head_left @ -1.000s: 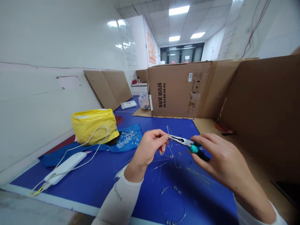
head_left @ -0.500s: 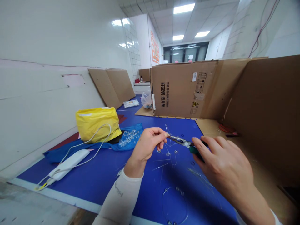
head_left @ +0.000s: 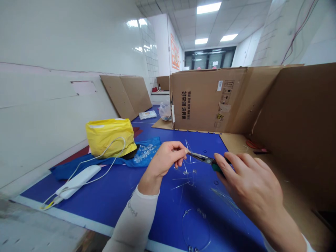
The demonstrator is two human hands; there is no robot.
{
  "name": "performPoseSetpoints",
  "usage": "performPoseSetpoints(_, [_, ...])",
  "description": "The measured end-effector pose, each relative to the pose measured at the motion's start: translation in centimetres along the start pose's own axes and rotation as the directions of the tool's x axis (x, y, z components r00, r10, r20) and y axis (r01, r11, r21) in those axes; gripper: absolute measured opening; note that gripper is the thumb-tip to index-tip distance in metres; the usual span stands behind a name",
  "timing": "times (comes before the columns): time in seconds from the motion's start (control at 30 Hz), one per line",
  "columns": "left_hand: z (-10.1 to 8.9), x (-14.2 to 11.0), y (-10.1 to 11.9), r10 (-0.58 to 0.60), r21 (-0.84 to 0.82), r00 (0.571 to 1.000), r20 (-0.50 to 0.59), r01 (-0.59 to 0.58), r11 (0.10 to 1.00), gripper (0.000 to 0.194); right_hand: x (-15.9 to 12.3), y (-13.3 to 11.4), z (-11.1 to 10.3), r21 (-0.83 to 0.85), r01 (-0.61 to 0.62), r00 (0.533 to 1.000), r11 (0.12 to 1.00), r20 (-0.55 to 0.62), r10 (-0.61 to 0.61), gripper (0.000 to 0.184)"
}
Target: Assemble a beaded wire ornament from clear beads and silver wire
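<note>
While the right hand (head_left: 250,178) clasps tapered metal pliers (head_left: 201,158), the left hand (head_left: 166,159) pinches at their tip. Fingers obscure its hold.

Cardboard box (head_left: 201,105), 1 o'clock: 好空调 选月兔, printed sideways. At its 3 o'clock, warning triangle (head_left: 219,117), handling symbols (head_left: 228,91). White sleeve (head_left: 135,218), 7 o'clock: lettering blurred. Orange poster (head_left: 175,52), 12 o'clock: illegible.

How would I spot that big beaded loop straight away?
Start at the blue tabletop and look to its near edge, between the forearms. There lies a wide, thin loop with clear beads; the bare wires beyond it run nearly straight.
</note>
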State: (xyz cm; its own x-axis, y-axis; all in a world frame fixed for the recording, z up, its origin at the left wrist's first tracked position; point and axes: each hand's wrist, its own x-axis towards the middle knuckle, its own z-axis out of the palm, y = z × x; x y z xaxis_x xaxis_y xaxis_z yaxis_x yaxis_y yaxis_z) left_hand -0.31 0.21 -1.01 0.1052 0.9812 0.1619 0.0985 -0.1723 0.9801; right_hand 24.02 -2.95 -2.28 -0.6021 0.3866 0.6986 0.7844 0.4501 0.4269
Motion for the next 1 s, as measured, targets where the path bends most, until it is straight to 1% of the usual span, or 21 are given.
performPoseSetpoints(0.27, [-0.1,0.1,-0.3,0.007,-0.014,1.000,0.001,-0.007,1.000,0.020,0.0,0.3,0.1,-0.014,0.027,1.000,1.000,-0.008,-0.027,0.023])
performPoseSetpoints(0.43, [0.1,0.2,-0.5,0.005,-0.020,1.000,-0.008,-0.005,1.000,0.019,-0.1,0.4,-0.1,-0.018,0.041,0.999,0.999,0.020,-0.040,0.024])
performPoseSetpoints(0.57, [0.2,0.3,-0.5,0.013,0.005,1.000,0.007,-0.013,1.000,0.018,-0.4,0.5,-0.2,-0.018,0.055,0.998,0.998,0.038,-0.054,0.023])
performPoseSetpoints(0.7, [0.2,0.3,-0.6,0.037,0.055,0.999,0.025,-0.039,0.998,0.015,-0.6,0.6,-0.1,-0.015,0.059,0.997,0.998,0.052,-0.058,0.021])
performPoseSetpoints(0.87, [0.3,0.2,-0.4,0.058,0.161,0.996,0.062,-0.068,0.985,0.016,-0.8,0.9,-0.2,0.011,0.052,0.994,0.999,0.090,-0.053,0.022])
performPoseSetpoints(1.0, [0.4,0.0,-0.1,0.103,0.224,0.990,0.100,-0.123,0.967,0.013,-0.9,1.3,-0.4,0.061,0.046,0.995,0.997,0.086,-0.051,0.019])
